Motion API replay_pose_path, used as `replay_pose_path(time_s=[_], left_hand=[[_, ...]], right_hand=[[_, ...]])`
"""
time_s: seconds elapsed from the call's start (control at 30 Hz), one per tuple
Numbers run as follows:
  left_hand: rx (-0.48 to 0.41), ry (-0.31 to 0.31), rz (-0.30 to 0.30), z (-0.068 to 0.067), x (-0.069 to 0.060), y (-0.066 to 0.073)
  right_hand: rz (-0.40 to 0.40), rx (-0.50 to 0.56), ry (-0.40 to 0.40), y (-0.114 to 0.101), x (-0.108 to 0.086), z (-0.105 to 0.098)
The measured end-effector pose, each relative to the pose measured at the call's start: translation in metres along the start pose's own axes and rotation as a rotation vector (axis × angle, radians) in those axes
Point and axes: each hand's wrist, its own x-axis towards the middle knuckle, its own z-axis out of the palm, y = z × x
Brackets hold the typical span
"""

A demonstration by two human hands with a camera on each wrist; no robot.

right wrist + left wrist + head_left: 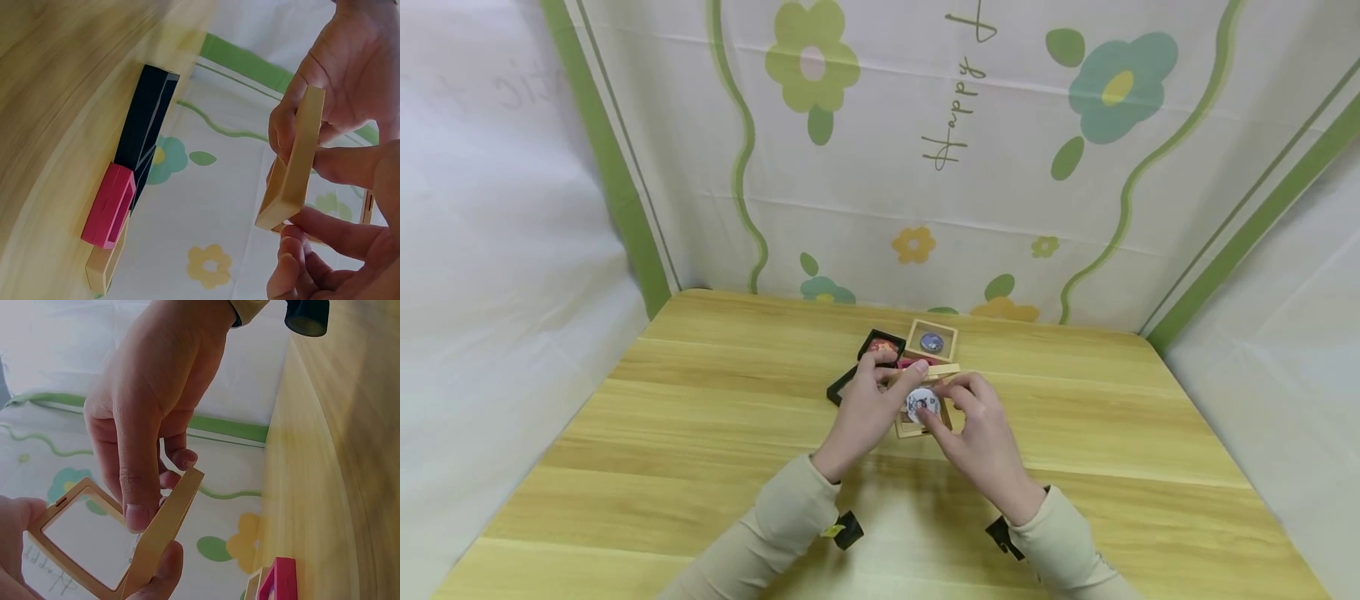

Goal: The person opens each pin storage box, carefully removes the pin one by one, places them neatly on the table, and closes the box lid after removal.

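Observation:
My left hand (pixel 863 412) grips a small light-wood box frame (pixel 912 431), opened with its two halves at an angle. A round white badge with a dark cartoon figure (pixel 913 403) lies over the frame, pinched by my right hand (pixel 987 437) between thumb and fingers. In the left wrist view, fingers of my left hand (pixel 164 570) support one half (pixel 159 531), while my right hand (pixel 156 394) reaches down from above; the badge is mostly hidden. The right wrist view shows the frame (pixel 302 153) edge-on between my left hand (pixel 356 69) and right hand (pixel 350 240).
Beyond my hands on the wooden table (pixel 737 400) lie a light-wood frame (pixel 953 346) with a blue round badge (pixel 932 342), a black frame (pixel 868 340) with a red item, another black frame (pixel 140 115), and a pink frame (pixel 107 203). A flowered cloth (pixel 865 183) hangs behind.

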Motion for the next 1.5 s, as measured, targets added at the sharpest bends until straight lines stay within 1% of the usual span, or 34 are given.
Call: replay_pose_path(time_s=[0.1, 0.2, 0.27, 0.4, 0.5, 0.67, 0.7, 0.9, 1.13, 1.4, 1.5], left_hand=[[0.002, 0.004, 0.0, -0.001, 0.0, 0.001], [-0.013, 0.004, -0.001, -0.001, 0.0, 0.002], [-0.035, 0.002, -0.005, -0.001, 0.0, 0.002], [-0.039, 0.008, -0.01, -0.002, 0.0, 0.004], [-0.035, 0.01, -0.014, -0.002, -0.001, 0.004], [-0.059, 0.0, -0.014, -0.002, -0.001, 0.004], [-0.061, 0.0, -0.013, -0.002, -0.001, 0.004], [-0.142, -0.01, -0.007, -0.003, 0.001, 0.001], [-0.134, -0.01, 0.008, -0.005, 0.002, 0.001], [-0.08, 0.008, 0.024, -0.007, 0.005, -0.002], [-0.083, 0.012, 0.028, -0.008, 0.006, -0.003]], right_hand=[[0.021, 0.047, 0.003, 0.0, 0.0, -0.001], [0.073, 0.105, -0.009, 0.0, 0.001, -0.003], [0.116, 0.141, -0.028, 0.0, 0.002, -0.005], [0.203, 0.193, -0.079, -0.002, 0.003, -0.008], [0.251, 0.206, -0.118, -0.002, 0.004, -0.011], [0.317, 0.242, -0.169, -0.001, 0.005, -0.016], [0.327, 0.255, -0.175, 0.0, 0.005, -0.017], [0.376, 0.294, -0.214, -0.001, 0.007, -0.023], [0.405, 0.3, -0.25, -0.003, 0.008, -0.028], [0.453, 0.403, -0.289, -0.004, 0.009, -0.044], [0.467, 0.424, -0.307, -0.003, 0.008, -0.049]])
